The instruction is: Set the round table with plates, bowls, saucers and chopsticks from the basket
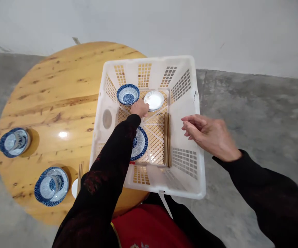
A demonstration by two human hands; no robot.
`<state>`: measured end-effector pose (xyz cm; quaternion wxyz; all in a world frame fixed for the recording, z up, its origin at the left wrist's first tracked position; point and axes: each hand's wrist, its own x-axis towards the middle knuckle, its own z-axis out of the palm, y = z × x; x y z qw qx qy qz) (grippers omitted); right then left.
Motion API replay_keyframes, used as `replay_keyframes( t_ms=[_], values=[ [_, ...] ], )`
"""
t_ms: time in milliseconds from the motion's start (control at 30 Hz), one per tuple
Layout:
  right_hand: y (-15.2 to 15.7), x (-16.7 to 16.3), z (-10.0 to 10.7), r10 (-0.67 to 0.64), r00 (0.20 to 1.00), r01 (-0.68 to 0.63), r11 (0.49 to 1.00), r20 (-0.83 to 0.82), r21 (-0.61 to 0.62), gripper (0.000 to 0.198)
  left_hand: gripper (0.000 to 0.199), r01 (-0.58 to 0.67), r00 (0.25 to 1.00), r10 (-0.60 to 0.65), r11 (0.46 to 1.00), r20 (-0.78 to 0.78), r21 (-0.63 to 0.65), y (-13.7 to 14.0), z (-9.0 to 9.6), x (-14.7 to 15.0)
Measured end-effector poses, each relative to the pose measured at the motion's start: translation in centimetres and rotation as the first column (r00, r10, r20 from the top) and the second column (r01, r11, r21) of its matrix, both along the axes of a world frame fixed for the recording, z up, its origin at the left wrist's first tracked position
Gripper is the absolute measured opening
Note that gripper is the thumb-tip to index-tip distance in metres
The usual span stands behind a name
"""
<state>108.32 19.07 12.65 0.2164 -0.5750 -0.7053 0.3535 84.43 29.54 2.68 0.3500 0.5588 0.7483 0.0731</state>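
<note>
A white plastic basket (199,165) rests on the table's right side. My left hand (140,108) reaches down into it with the fingers curled, at the near left rim of a white saucer (154,100). What those fingers hold, if anything, is hidden. Just behind that hand sits a blue-and-white bowl (128,94). Nearer to me, a blue-patterned plate (142,144) is partly covered by my left sleeve. A bundle of wooden chopsticks (167,139) lies along the basket's right side. My right hand (211,136) hovers over the right rim, open, nothing in it.
On the round wooden table (61,86), to the left, are two blue-and-white dish stacks (51,186) topped with clear glasses. Chopsticks (80,177) lie on a small white dish (74,188) by my left sleeve. A small red item (132,162) shows near the plate. A wall stands behind.
</note>
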Motion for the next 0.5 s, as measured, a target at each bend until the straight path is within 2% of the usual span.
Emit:
replay_keyframes(
  t_ms=[100,200,367,500],
  values=[
    [0.4,-0.3,0.1,0.042,0.987,-0.046,0.999,0.156,0.023,0.026,0.040,0.030,0.997,-0.029,0.999,-0.072,0.020,0.0,1.1,-0.1],
    [0.6,-1.3,0.7,0.084,0.929,-0.102,0.994,0.360,0.032,0.028,0.042,0.043,0.991,-0.039,0.999,-0.125,0.027,-0.1,2.2,-0.1],
    [-0.4,-3.6,1.0,0.222,0.709,-0.224,0.971,0.670,-0.084,0.032,0.042,0.005,0.990,0.010,0.995,-0.140,0.104,-0.9,3.3,0.0],
    [-1.7,-5.4,0.5,0.377,0.546,-0.298,0.922,0.748,-0.247,0.038,0.031,-0.031,0.998,0.040,0.983,-0.045,0.179,-2.0,4.2,-0.6]
  ],
)
